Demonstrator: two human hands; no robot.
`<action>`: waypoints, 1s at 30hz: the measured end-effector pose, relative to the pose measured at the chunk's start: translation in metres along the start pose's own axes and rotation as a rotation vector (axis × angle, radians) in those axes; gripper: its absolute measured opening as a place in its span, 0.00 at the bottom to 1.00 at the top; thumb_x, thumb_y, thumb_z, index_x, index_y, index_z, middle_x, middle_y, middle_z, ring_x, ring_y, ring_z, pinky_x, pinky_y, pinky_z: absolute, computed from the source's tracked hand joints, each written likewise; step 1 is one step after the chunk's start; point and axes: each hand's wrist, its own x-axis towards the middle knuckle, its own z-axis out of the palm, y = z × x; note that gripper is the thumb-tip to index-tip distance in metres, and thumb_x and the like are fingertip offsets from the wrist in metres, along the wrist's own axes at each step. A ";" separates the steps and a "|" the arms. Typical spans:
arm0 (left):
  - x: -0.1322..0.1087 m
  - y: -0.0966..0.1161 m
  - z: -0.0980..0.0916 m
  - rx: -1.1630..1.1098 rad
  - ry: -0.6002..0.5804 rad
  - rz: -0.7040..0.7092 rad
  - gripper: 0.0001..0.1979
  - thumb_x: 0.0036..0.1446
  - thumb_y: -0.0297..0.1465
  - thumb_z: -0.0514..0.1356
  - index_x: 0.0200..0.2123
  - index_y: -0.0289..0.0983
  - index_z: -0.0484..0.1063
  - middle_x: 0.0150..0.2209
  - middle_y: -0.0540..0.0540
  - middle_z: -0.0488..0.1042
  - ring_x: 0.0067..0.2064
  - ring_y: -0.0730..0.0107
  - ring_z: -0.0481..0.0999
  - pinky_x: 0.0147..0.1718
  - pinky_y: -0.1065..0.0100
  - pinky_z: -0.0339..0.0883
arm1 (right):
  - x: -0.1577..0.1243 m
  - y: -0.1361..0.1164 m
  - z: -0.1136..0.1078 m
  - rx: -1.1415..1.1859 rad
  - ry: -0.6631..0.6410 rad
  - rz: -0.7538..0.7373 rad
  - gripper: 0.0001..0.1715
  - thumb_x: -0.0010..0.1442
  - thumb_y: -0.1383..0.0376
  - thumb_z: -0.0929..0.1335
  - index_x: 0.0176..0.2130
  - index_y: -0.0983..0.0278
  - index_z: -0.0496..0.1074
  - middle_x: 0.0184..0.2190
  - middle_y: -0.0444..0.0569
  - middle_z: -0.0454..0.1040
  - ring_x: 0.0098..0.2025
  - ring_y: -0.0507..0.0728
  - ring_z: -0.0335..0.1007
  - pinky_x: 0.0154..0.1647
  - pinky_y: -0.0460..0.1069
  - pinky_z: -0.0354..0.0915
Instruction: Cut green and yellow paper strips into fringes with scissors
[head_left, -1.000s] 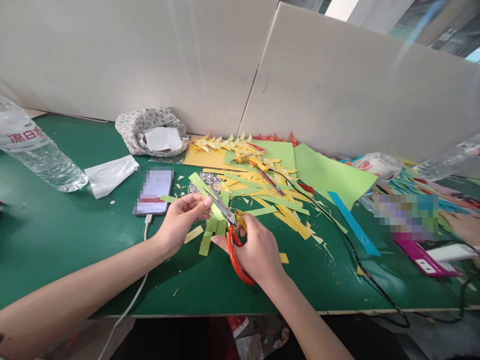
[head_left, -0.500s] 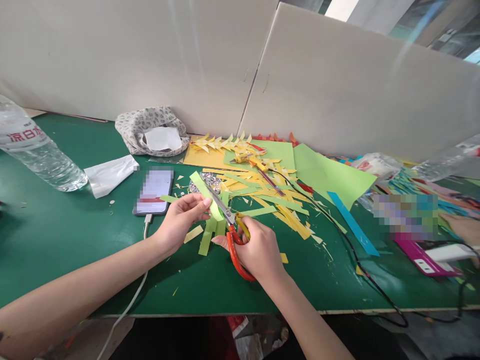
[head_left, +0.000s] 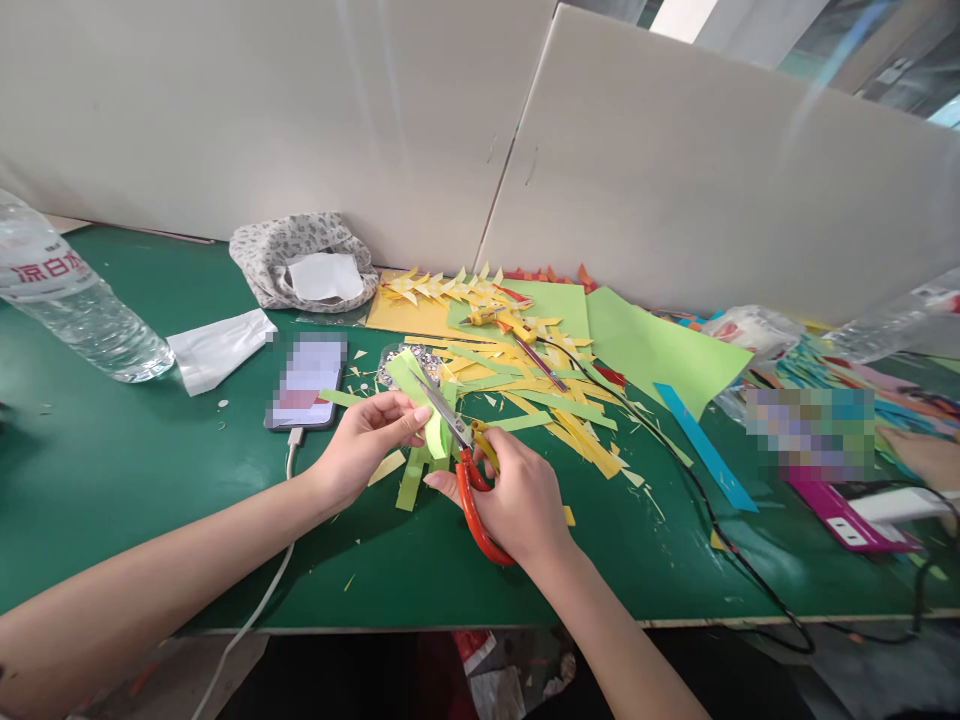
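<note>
Green paper strip (head_left: 420, 392) pinched at its near end by left hand (head_left: 367, 445), held just above the green surface (head_left: 120, 470) in front of the phone (head_left: 306, 380). Now curled over and bent toward the blades, where half a second back stood straighter and longer toward the far side. Scissors (head_left: 466, 470) gripped in right hand (head_left: 521, 500), fingers closed through the red handles, blades crossing the strip at its middle; drawn a touch closer together than before, tips reaching a little further up the strip. Both hands otherwise in nearly the same place as a second ago, close together, almost touching at the strip. Cut green strips (head_left: 416, 470) lying under and between the hands, same as earlier. Beyond, a heap of yellow and green paper strips (head_left: 540, 395) over flat sheets of yellow and green paper (head_left: 660, 350), with a glue gun (head_left: 502, 322) and its black cord (head_left: 720, 530) trailing to the near edge; unchanged. Patterned cloth pouch (head_left: 300, 255) at the back against the white board (head_left: 675, 170), mouth open, white paper (head_left: 319, 277) showing inside. Clear water bottle (head_left: 71, 300) lying tilted at far left, water inside, beside a folded white paper (head_left: 217, 348). White cable (head_left: 255, 610) plugged into the phone, running off the near edge. Another person's hand (head_left: 926, 455) at far right beside a pink box (head_left: 847, 510).
</note>
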 end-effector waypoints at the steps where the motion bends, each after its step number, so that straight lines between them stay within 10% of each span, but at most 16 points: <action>1: 0.000 0.000 0.000 -0.001 -0.004 0.002 0.09 0.46 0.34 0.64 0.24 0.35 0.70 0.24 0.53 0.70 0.26 0.78 0.69 0.30 0.74 0.67 | 0.000 0.000 0.000 0.002 -0.001 0.000 0.26 0.45 0.43 0.66 0.25 0.61 0.58 0.21 0.43 0.65 0.21 0.51 0.59 0.21 0.45 0.50; 30: -0.001 0.000 0.002 0.049 -0.065 -0.018 0.07 0.48 0.31 0.63 0.25 0.34 0.69 0.24 0.53 0.70 0.25 0.79 0.69 0.29 0.75 0.65 | 0.001 0.000 0.001 0.051 0.061 -0.017 0.24 0.45 0.48 0.67 0.22 0.61 0.53 0.18 0.42 0.63 0.19 0.50 0.55 0.20 0.44 0.49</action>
